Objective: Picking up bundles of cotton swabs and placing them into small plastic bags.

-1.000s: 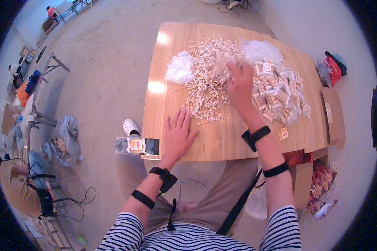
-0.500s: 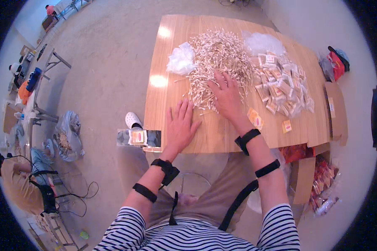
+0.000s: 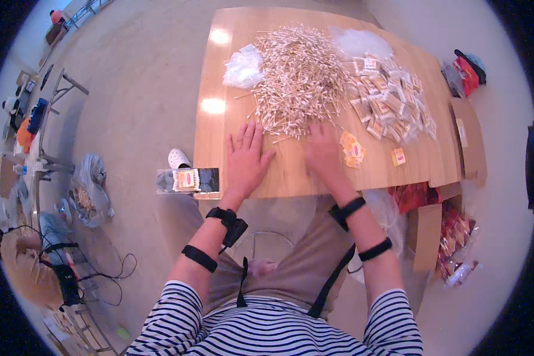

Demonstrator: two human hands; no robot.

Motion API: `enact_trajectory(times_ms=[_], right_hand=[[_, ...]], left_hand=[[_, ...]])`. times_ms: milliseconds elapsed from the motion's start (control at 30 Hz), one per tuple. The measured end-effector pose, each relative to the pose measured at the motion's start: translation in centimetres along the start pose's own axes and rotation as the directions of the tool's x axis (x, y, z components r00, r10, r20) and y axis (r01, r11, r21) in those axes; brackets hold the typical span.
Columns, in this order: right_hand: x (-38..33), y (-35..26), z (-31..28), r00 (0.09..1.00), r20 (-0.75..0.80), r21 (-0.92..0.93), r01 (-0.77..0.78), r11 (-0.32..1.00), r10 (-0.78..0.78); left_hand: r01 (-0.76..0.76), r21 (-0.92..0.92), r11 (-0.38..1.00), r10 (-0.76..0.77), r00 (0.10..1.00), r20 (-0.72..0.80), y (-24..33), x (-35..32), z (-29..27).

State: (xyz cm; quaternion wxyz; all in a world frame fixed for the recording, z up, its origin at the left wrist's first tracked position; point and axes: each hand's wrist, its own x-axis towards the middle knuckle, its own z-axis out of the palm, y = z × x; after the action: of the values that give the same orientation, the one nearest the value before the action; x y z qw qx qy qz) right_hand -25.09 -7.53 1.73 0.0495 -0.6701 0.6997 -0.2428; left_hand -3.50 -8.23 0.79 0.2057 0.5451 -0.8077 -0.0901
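A large heap of loose cotton swabs covers the middle of the wooden table. My left hand lies flat on the tabletop at the heap's near left side, fingers stretched out and holding nothing. At the heap's near edge is my right hand, its fingers smeared by motion; whether anything is in them I cannot make out. Just right of it lie several orange-and-white cards, with a single card farther right. Small clear packs of swabs are piled right of the heap.
Crumpled clear plastic lies left of the heap, more plastic film behind it. A swab pack rests on a dark strip at the table's left corner. Cardboard boxes stand at the right. Another person sits at far left.
My right hand has drawn back from on top of the swabs to the heap's near edge. My left hand stays flat on the table. The whole view has shifted slightly.
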Motion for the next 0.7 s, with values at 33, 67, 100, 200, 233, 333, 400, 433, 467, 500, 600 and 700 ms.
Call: enact_trajectory(times_ms=[33,67,100,200,233,333,400,433,467,500,600,700], right_hand=[[1.1,-0.9,1.0,0.999,-0.029,0.007,0.032,0.999,-0.032],[2.1,-1.4,1.6,0.996,-0.061,0.004,0.063,0.998,-0.063],[2.9,-1.7,2.4,0.996,-0.065,0.003,0.060,0.998,-0.060],[3.6,-2.4,3.3,0.992,-0.086,0.036,0.096,0.995,-0.093],[3.2,-2.9,2.5,0.991,-0.108,0.093,0.091,0.992,-0.081],[1.6,-2.4,-0.7,0.989,-0.126,0.112,0.092,0.989,-0.078],[1.1,-0.3,-2.0,0.989,-0.124,0.073,0.093,0.993,-0.084],[1.5,1.0,-2.1,0.989,-0.146,-0.021,-0.023,1.000,0.020],[1.8,2.1,-1.9,0.977,-0.179,-0.110,-0.140,0.984,0.119],[2.0,3.2,-1.1,0.976,-0.180,-0.110,-0.143,0.984,0.121],[2.2,3.8,0.5,0.987,-0.116,-0.069,-0.123,0.990,0.115],[1.5,1.2,-0.1,0.987,0.022,-0.007,-0.158,0.987,0.158]], left_hand=[[0.009,-0.001,1.000,-0.009,1.000,-0.006,-0.1,-0.1,0.0],[0.000,-0.007,1.000,0.000,1.000,-0.006,0.0,0.0,0.2],[0.011,-0.022,1.000,-0.011,1.000,-0.005,-0.1,-0.1,0.3],[0.022,-0.053,0.998,-0.022,1.000,-0.012,-0.3,-0.1,0.2],[0.024,-0.069,0.997,-0.025,0.999,-0.020,-0.3,-0.1,0.2],[0.007,-0.076,0.997,-0.011,0.998,-0.057,-0.5,-0.5,0.2],[0.003,-0.059,0.998,-0.008,0.997,-0.071,-0.5,-0.4,0.3],[-0.008,-0.043,0.999,0.005,0.996,-0.086,-0.3,-0.1,0.3],[-0.012,-0.046,0.999,0.008,0.996,-0.084,-0.2,-0.1,0.3],[-0.005,-0.057,0.998,0.001,0.997,-0.073,-0.1,0.0,0.2],[0.006,-0.083,0.996,-0.012,0.998,-0.068,-0.2,0.0,0.0],[0.002,-0.112,0.994,-0.011,0.997,-0.080,-0.3,-0.4,-0.3]])
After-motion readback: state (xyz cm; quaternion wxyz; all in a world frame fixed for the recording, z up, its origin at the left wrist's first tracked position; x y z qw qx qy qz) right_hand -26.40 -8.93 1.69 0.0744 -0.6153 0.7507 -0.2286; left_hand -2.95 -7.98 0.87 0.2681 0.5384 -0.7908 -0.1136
